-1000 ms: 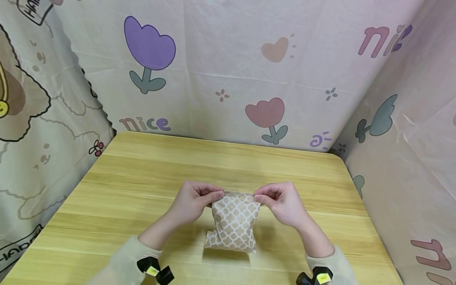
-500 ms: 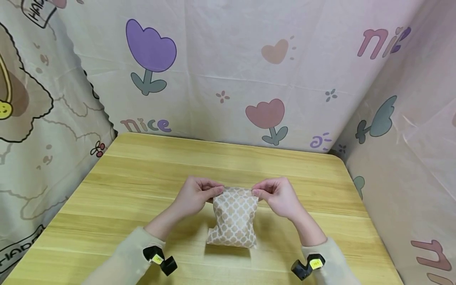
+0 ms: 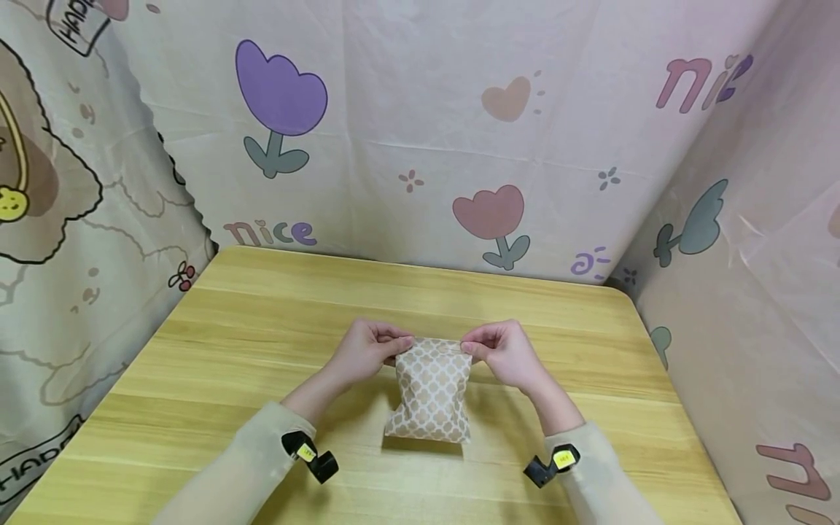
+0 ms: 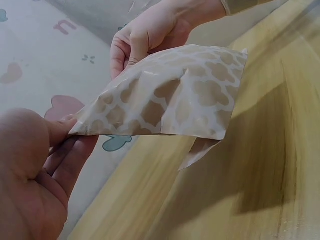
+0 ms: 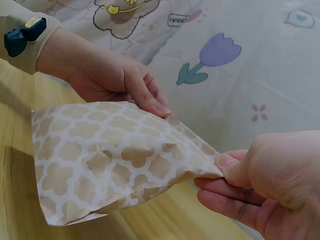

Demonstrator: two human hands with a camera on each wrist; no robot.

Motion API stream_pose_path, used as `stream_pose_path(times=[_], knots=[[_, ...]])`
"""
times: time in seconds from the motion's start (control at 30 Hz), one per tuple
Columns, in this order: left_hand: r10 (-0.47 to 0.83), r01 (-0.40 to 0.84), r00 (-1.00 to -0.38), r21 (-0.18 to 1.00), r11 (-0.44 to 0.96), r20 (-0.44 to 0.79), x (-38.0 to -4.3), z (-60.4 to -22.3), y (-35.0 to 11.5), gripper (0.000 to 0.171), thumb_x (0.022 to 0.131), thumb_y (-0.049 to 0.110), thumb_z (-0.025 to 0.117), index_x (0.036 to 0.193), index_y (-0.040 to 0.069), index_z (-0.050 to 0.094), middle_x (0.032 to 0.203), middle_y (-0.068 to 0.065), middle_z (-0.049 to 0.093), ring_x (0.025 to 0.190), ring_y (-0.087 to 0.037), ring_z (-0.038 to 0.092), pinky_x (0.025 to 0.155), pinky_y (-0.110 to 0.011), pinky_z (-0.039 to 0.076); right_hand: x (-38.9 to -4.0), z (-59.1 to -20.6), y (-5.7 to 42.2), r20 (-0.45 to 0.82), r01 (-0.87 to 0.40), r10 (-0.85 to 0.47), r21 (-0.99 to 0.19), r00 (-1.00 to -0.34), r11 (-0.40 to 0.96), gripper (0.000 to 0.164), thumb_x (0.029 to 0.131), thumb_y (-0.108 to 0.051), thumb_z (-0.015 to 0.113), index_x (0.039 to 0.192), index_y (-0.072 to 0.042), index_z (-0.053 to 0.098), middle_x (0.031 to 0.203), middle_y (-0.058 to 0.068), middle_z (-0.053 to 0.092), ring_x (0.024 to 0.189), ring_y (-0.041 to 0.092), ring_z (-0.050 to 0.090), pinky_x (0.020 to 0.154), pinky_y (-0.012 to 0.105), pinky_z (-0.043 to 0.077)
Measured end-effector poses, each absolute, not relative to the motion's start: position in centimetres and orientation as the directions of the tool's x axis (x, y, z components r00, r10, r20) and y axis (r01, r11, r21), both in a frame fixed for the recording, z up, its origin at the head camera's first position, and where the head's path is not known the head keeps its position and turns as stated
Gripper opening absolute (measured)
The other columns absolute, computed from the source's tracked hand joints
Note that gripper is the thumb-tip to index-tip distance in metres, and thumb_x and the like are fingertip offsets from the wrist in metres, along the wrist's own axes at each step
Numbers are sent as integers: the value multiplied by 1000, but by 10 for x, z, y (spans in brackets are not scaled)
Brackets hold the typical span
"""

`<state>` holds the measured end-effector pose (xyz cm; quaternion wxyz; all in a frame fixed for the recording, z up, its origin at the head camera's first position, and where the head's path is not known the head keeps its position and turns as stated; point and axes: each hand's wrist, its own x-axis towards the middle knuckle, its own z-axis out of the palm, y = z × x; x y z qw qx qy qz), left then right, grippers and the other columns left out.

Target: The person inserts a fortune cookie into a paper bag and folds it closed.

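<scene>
A small paper bag (image 3: pixel 433 394), tan with a white lattice pattern, hangs between both hands above the wooden table. Its middle bulges a little, and its lower edge sits apart from its shadow. My left hand (image 3: pixel 367 351) pinches the top left corner between thumb and fingers. At the opposite top corner, my right hand (image 3: pixel 504 354) pinches the paper the same way. The left wrist view shows the bag (image 4: pixel 175 97) creased, with a folded flap sticking out at its bottom edge. In the right wrist view the top edge is pulled taut between the hands. The bag's contents are hidden.
The wooden table (image 3: pixel 295 292) spreads out around the hands. Printed cloth (image 3: pixel 394 109) with tulips and hearts hangs behind it and along both sides. A black wrist camera (image 3: pixel 311 456) is strapped over the left sleeve, another camera (image 3: pixel 551 467) over the right.
Both hands have carried the bag slightly away from the body, towards the back of the table, and drawn a little closer together. Their pinch on the corners stays. The head view has shifted slightly.
</scene>
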<state>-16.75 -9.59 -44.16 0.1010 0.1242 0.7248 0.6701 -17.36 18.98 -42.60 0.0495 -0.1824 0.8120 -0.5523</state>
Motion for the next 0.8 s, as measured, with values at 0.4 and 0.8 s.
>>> stream_pose_path(times=[0.4, 0.8], knots=[[317, -21, -947, 995, 93, -49, -186, -454, -96, 17, 100, 3, 72, 110, -11, 76, 98, -20, 78, 80, -24, 77, 73, -37, 66, -191, -445, 186, 44, -153, -314, -931, -948, 332, 6, 94, 1, 77, 98, 6, 79, 88, 15, 78, 74, 39, 75, 74, 54, 64], [275, -82, -955, 988, 127, -115, -199, -464, -93, 15, 99, 3, 74, 108, -9, 77, 97, -18, 79, 78, -19, 75, 71, -32, 65, -207, -460, 186, -5, -101, -299, -936, -954, 336, 6, 95, 2, 76, 98, 6, 79, 89, 15, 78, 72, 33, 75, 71, 47, 65]])
